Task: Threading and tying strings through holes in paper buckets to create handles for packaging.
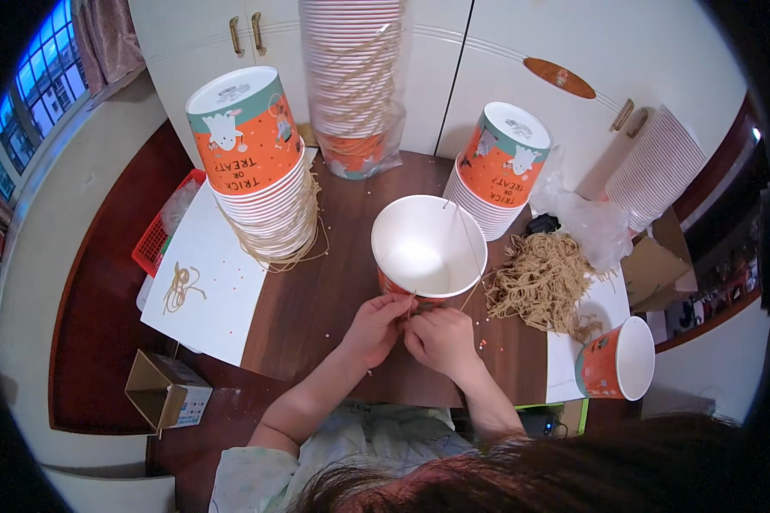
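Note:
An orange paper bucket with a white inside (428, 248) stands mouth up on the brown table in front of me. A thin tan cord (473, 294) runs from its far rim, over the right side, down to my hands. At the near rim, my left hand (380, 330) pinches the cord, its fingertips against the bucket wall. Close beside it, my right hand (441, 339) is closed with curled fingers on the same cord. The exact grip of the fingertips is partly hidden.
Upside-down bucket stacks stand at left (246, 141) and right (506, 162); a bagged tall stack (351, 77) stands behind. A tan cord pile (539, 282) lies right, near a tilted bucket (599, 362). Loose cord (180, 287) lies left; an open carton (169, 393) is below.

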Motion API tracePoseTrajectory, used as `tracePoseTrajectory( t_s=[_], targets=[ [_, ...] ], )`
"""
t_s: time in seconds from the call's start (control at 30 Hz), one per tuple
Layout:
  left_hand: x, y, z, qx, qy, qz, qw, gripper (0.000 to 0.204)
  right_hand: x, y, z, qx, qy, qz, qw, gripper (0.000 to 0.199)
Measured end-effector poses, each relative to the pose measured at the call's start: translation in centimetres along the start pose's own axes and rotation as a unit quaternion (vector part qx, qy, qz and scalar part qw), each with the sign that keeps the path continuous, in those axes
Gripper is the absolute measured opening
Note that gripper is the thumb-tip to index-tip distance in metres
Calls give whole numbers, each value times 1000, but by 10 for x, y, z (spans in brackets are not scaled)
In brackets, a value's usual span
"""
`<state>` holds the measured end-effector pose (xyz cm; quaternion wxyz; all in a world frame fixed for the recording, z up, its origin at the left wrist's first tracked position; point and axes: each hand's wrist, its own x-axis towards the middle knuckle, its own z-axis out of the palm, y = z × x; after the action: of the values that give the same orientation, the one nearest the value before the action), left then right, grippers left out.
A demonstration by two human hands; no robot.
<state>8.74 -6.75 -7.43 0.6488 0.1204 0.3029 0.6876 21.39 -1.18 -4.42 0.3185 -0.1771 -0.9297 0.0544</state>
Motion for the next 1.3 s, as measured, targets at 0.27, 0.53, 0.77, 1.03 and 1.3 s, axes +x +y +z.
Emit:
tracePoseTrajectory(
  t_s=[0.27,0.53,0.77,1.03,1.3],
  targets=[
    [-4,0,14,8,41,21,999,8,-1,2,-3,8,0,-45,999,17],
    [11,20,0,230,79,111,964,15,0,-2,-6,-41,32,-69,996,19],
    [29,71,12,459,93,108,877,31,-2,-17,-2,-64,6,-98,993,16],
    [0,109,22,501,53,241,829,21,2,-36,-31,-84,-72,-174,979,13],
    [-28,185,50,629,154,710,277,18,77,-56,-37,-167,47,-189,966,22]
  ],
)
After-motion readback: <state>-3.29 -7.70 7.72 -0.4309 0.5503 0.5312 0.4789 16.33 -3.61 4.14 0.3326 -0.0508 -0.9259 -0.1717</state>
